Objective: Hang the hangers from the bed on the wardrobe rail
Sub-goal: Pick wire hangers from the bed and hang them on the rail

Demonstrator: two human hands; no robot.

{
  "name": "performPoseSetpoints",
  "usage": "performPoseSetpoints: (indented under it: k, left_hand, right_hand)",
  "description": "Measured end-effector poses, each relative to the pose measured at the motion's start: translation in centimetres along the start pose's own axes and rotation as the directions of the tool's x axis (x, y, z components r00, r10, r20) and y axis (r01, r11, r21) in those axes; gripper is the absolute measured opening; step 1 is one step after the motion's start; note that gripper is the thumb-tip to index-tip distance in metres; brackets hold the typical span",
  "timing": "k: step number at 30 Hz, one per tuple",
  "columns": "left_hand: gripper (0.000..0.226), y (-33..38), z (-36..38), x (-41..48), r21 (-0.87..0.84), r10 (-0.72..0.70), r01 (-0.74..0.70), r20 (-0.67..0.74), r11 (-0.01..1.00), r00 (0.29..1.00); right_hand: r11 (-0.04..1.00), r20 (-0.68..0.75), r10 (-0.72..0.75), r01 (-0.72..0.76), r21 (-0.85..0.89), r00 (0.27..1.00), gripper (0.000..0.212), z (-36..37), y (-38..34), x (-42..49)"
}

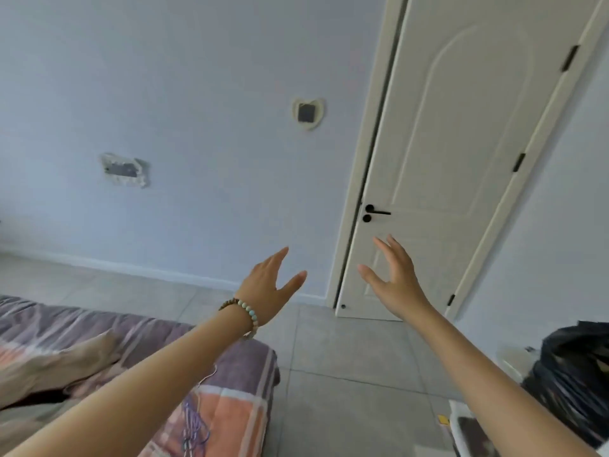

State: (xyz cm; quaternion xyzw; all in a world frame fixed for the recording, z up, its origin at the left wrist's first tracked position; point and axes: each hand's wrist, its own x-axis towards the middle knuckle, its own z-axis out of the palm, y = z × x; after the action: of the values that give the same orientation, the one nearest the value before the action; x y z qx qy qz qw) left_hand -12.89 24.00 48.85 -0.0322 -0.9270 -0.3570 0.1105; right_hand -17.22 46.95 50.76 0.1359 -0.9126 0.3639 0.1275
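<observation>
At the lower left lies the bed [230, 400], under a cover checked in purple, orange and white; a beige cloth [56, 361] lies crumpled on it near the left edge, and a tangle of purple thread [194, 427] rests on the cover beside the left forearm; where the hangers are cannot be told from this view. On the pale wall above the bed sits a dark socket plate in a frilled frame [124, 169]. The left arm reaches forward over the corner of the bed; the left hand [268, 286] is raised in the air with its fingers straight and its thumb spread wide, holding nothing and touching nothing; a bead bracelet [245, 308] circles its wrist. Higher on the wall, between the hands and just left of the door, hangs a heart-shaped frame [308, 114] around a dark switch. The cream door [461, 159] stands shut, with a black lever handle [375, 212] on its left side and black hinges [519, 161] on its right. The right hand [397, 282] is held up in front of the lower part of the door, palm turned towards the left hand, fingers loosely spread and slightly bent, gripping nothing; the two hands are apart. Grey floor tiles [346, 374] run below both arms; at the far right a black plastic bag [573, 374] sits near the right forearm.
</observation>
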Motion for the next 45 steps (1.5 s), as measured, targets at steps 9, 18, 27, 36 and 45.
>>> performPoseSetpoints:
  k: [9,18,27,36,45]
  left_hand:
    - [0.071,-23.6,2.1,-8.0,0.102,-0.552,0.547,0.025,0.831,0.833]
    - [0.069,-39.2,10.8,-13.2,-0.024,-0.893,0.893,0.006,0.450,0.450]
    - [0.067,-48.2,19.9,-14.0,-0.266,-0.962,0.936,0.076,0.233,0.261]
    - [0.073,-53.6,25.9,-11.7,-0.406,-0.968,0.908,0.169,0.104,0.186]
    - [0.073,-55.6,28.6,-12.0,-0.484,-0.979,0.873,0.148,0.053,0.142]
  right_hand:
    - [1.000,0.462,0.005,-0.007,0.004,0.887,0.070,26.8,1.5,0.5]
    - [0.987,0.763,0.089,-0.160,0.020,0.640,0.071,47.3,8.6,-2.1]
    - [0.843,0.850,0.288,-0.537,-0.007,0.442,0.078,60.3,15.5,-4.4]
    - [0.696,0.872,0.353,-0.718,-0.002,0.340,0.083,68.7,18.1,-5.1]
    - [0.482,0.858,0.450,-0.876,0.000,0.247,0.058,71.7,17.2,-7.8]
